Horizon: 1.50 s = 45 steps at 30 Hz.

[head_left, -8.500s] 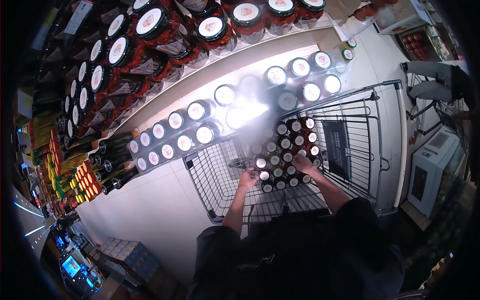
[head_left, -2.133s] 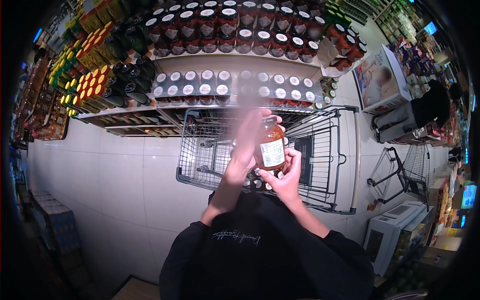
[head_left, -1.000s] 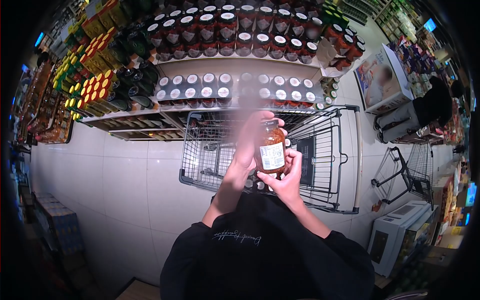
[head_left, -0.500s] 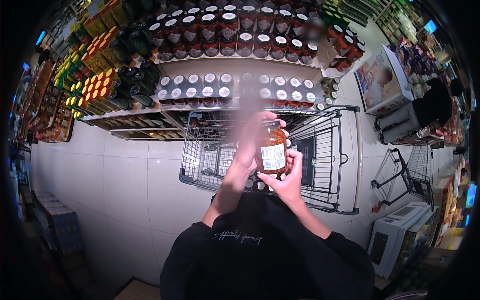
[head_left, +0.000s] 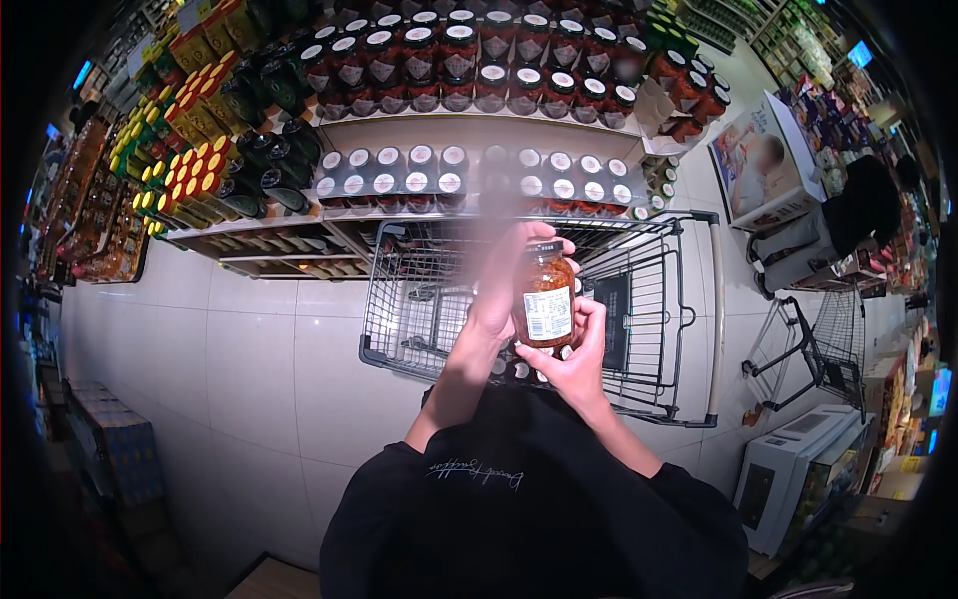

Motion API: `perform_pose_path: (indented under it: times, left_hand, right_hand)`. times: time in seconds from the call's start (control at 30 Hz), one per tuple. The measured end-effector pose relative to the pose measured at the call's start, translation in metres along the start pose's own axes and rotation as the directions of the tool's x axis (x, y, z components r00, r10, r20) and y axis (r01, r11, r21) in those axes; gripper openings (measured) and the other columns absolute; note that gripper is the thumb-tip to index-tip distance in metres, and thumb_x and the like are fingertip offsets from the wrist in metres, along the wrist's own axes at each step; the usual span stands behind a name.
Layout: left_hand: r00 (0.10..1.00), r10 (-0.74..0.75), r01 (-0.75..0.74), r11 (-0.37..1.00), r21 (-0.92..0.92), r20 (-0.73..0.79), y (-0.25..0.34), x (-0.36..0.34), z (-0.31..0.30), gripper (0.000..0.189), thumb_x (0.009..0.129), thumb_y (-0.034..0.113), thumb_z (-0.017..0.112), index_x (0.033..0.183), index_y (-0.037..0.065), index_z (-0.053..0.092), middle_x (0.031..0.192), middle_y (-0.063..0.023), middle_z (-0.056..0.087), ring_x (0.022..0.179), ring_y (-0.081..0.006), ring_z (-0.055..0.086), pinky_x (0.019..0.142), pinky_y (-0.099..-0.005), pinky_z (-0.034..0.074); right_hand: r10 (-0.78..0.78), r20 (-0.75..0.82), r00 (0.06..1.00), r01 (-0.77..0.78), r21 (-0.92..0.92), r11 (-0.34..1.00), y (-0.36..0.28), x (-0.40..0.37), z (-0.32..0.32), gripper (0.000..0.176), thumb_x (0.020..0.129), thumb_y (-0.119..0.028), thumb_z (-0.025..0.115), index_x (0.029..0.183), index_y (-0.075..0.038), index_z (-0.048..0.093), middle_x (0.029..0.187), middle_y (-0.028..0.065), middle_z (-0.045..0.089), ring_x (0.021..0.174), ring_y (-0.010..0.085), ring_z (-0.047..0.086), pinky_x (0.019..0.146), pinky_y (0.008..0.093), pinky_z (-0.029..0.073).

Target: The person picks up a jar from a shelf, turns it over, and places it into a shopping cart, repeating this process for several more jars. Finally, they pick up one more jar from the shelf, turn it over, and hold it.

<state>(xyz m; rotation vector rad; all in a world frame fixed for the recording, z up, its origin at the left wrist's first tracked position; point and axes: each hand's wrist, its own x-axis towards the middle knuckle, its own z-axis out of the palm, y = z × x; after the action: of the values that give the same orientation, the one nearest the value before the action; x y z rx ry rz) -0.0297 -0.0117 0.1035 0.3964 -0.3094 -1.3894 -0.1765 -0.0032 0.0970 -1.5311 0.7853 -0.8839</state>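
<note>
Fingers (head_left: pixel 593 317) of the right hand (head_left: pixel 576 361) pinch the jar (head_left: pixel 551 299) low, thumb across the front by the base; left hand (head_left: pixel 494 307) wraps the side and back, tips showing beside the lid (head_left: pixel 544 248), partly blurred. Jar near upright, white label (head_left: pixel 549 312) in view, held above the cart (head_left: pixel 616 324). Looks like glass: likely stiff, heavyish, slick, breakable. Best grip probably round the body, with base supported. Below, lidded jars (head_left: pixel 521 370) toward the cart's near edge; shelf (head_left: pixel 419 136) beyond its far edge.
</note>
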Motion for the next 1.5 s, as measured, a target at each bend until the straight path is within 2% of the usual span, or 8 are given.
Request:
perform_pose_path:
  times: [0.77,0.97,1.07,1.1,1.17,1.3,1.43,1.5]
  left_hand:
    - [0.988,0.105,-0.101,0.994,0.039,-0.116,0.005,-0.007,-0.002,0.036,0.098,0.034,0.052,0.113,0.001,0.049,0.103,-0.0167,0.061,0.089,-0.0243,0.066,0.071,-0.0356,0.058]
    - [0.966,0.208,-0.144,0.928,0.344,-0.156,0.000,-0.003,-0.009,0.039,0.100,0.036,0.048,0.118,0.002,0.052,0.108,-0.0171,0.063,0.095,-0.0255,0.065,0.077,-0.0370,0.058]
    - [0.962,0.204,-0.121,0.915,0.386,-0.182,0.000,-0.003,-0.009,0.042,0.100,0.040,0.046,0.118,0.003,0.052,0.108,-0.0166,0.063,0.095,-0.0252,0.065,0.077,-0.0362,0.058]
    - [0.963,0.133,-0.065,0.960,0.273,-0.236,0.003,-0.006,-0.008,0.040,0.099,0.041,0.049,0.115,0.004,0.052,0.107,-0.0169,0.064,0.093,-0.0230,0.066,0.076,-0.0361,0.057]
    - [0.956,0.038,0.005,0.989,0.147,-0.290,0.004,-0.008,-0.008,0.042,0.098,0.045,0.051,0.113,0.005,0.052,0.106,-0.0177,0.065,0.090,-0.0211,0.066,0.075,-0.0361,0.056]
    - [0.974,0.011,0.047,0.968,0.245,-0.227,0.000,-0.007,-0.013,0.048,0.101,0.047,0.042,0.119,0.004,0.052,0.105,-0.0148,0.065,0.096,-0.0233,0.065,0.082,-0.0353,0.055]
    - [0.973,-0.018,0.065,0.978,0.199,-0.229,-0.001,-0.006,-0.025,0.040,0.100,0.041,0.048,0.112,0.004,0.054,0.104,-0.0141,0.065,0.091,-0.0204,0.065,0.081,-0.0335,0.054]
    - [0.972,0.206,-0.090,0.766,0.637,-0.111,-0.008,-0.006,-0.050,0.035,0.098,0.035,0.053,0.108,0.002,0.057,0.099,-0.0105,0.065,0.092,-0.0192,0.064,0.083,-0.0323,0.050]
  right_hand:
    - [0.056,0.101,0.993,-0.056,-0.008,0.998,0.001,0.004,0.005,0.074,0.068,-0.012,0.086,0.118,0.000,0.033,0.115,0.0171,0.050,0.108,0.0210,0.056,0.091,0.0345,0.048]
    - [-0.048,0.056,0.997,0.052,-0.071,0.996,0.004,0.008,0.009,0.073,0.075,-0.008,0.080,0.130,0.001,0.033,0.117,0.0120,0.051,0.104,0.0161,0.058,0.091,0.0311,0.049]
    - [0.102,0.127,0.987,-0.120,0.143,0.982,0.003,0.013,0.000,0.070,0.077,-0.013,0.078,0.130,0.001,0.034,0.115,0.0151,0.053,0.108,0.0190,0.056,0.090,0.0338,0.049]
    - [0.240,0.228,0.944,-0.301,0.290,0.909,0.003,0.013,-0.005,0.063,0.081,-0.020,0.074,0.129,0.001,0.038,0.110,0.0132,0.056,0.097,0.0186,0.058,0.084,0.0307,0.049]
    - [0.327,0.415,0.849,-0.510,0.486,0.710,0.010,0.014,-0.007,0.056,0.089,-0.038,0.061,0.126,-0.001,0.044,0.101,0.0118,0.059,0.077,0.0192,0.059,0.071,0.0273,0.049]
    - [0.295,0.620,0.727,-0.682,0.702,0.205,0.011,0.015,-0.005,0.068,0.084,-0.047,0.056,0.132,-0.001,0.043,0.106,0.0154,0.060,0.082,0.0225,0.061,0.073,0.0321,0.049]
    - [0.319,0.608,0.727,-0.679,0.705,0.205,0.029,0.012,-0.007,0.063,0.086,-0.041,0.059,0.133,-0.002,0.042,0.108,0.0147,0.060,0.087,0.0230,0.063,0.078,0.0345,0.050]
    - [0.399,0.534,0.745,-0.666,0.574,0.477,0.036,0.008,-0.009,0.060,0.087,-0.031,0.063,0.135,-0.003,0.040,0.113,0.0131,0.060,0.094,0.0228,0.062,0.083,0.0360,0.051]
